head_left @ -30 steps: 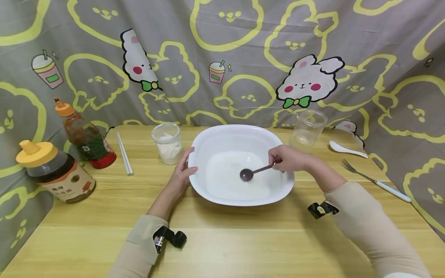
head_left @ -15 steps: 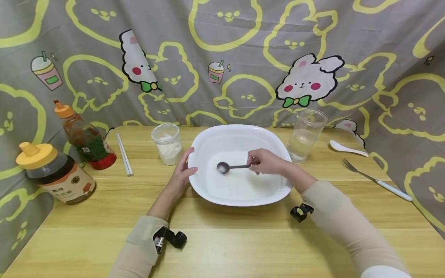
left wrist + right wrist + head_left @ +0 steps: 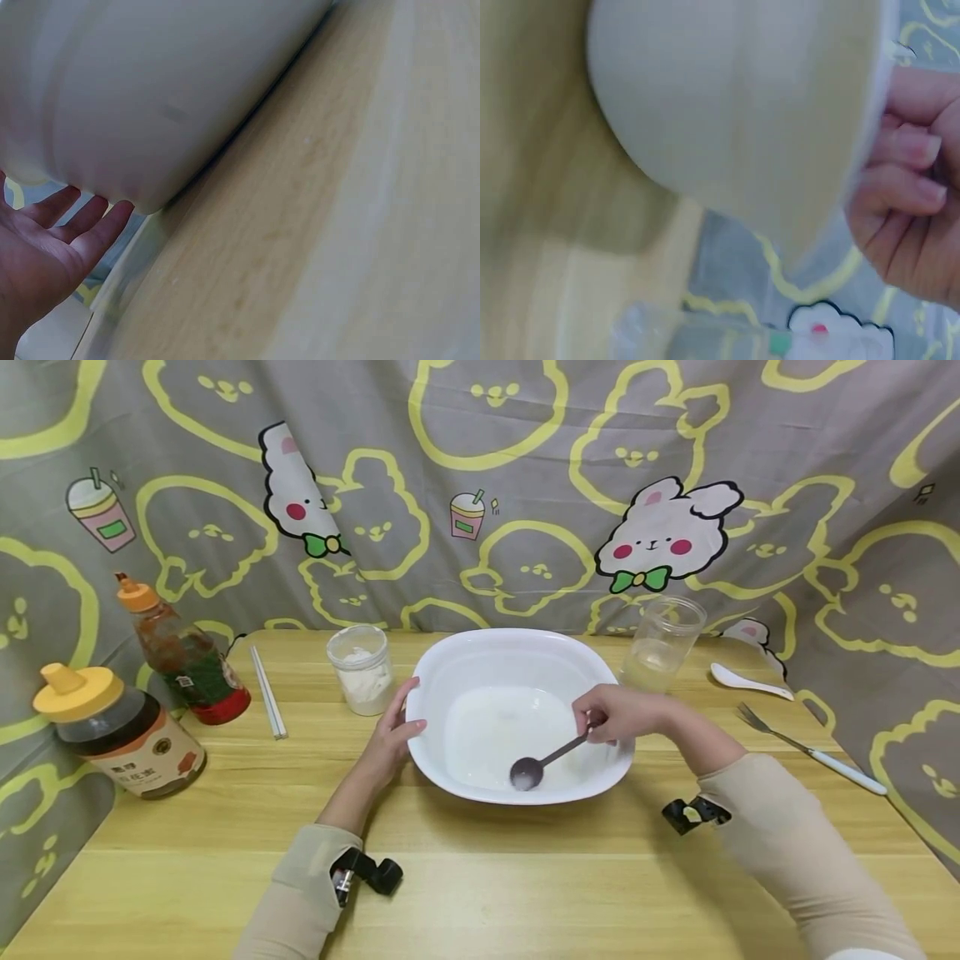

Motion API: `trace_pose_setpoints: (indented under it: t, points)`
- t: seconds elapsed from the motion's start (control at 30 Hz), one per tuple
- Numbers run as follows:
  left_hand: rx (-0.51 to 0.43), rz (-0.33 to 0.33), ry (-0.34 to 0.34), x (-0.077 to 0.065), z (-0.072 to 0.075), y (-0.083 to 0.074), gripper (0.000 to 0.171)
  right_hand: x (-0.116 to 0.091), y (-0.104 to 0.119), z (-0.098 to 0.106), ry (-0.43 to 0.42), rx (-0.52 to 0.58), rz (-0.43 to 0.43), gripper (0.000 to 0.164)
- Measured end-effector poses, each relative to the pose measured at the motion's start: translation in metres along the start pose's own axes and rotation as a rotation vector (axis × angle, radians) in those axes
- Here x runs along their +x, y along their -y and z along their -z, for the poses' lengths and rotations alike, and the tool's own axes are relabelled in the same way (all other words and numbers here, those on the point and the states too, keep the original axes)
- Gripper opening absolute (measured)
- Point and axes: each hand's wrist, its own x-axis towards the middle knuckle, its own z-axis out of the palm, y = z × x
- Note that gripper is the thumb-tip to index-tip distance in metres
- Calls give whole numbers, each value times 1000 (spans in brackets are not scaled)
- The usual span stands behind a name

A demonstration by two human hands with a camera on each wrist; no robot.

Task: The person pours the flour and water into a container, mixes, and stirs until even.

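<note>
A white, oval, deep basin with smooth walls [image 3: 517,653] stands on the pale yellow wooden table [image 3: 480,877], in the middle of the scene. A whitish layer [image 3: 480,727] covers its bottom. The person's left hand [image 3: 390,739] holds the basin at its left side: the thumb lies at the rim, and the fingers touch the outer wall, as the left wrist view also shows. The right hand [image 3: 621,710], above the right part of the basin, grips with closed fingers the handle of a dark brown spoon with a round bowl [image 3: 527,773]. This spoon slants to the left and toward the near side, and its bowl is inside the basin, close to the near wall. Whether the bowl touches the bottom, one cannot tell.

Just left of the basin stands a clear round jar with white powder [image 3: 365,683]. Farther left lie two pale thin chopsticks [image 3: 268,693], then a red sauce bottle with an orange cap [image 3: 191,664] and, nearer, a dark-filled jar with a yellow spouted lid [image 3: 123,731]. At the far right of the basin stands a clear container with some liquid [image 3: 660,647]; beyond it, to the right, lie a white spoon [image 3: 750,682] and a metal fork with a pale blue handle [image 3: 813,753].
</note>
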Motion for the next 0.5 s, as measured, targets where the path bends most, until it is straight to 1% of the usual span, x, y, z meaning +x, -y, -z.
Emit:
trace_pose_setpoints:
  t: [0.13, 0.23, 0.3, 0.4, 0.5]
  points:
    - [3, -2, -6, 0, 0, 0, 65, -4, -8, 12, -102, -47, -104, 10]
    - [7, -3, -10, 0, 0, -1, 65, 0, -13, 15, -180, -82, -182, 9]
    - [7, -2, -11, 0, 0, -1, 65, 6, -14, 13, -219, -101, -213, 8]
    - [7, 2, -8, 0, 0, -1, 65, 19, -14, 7, -252, -93, -208, 7]
    - [4, 3, -6, 0, 0, 0, 65, 32, -12, -4, -236, -29, -141, 5]
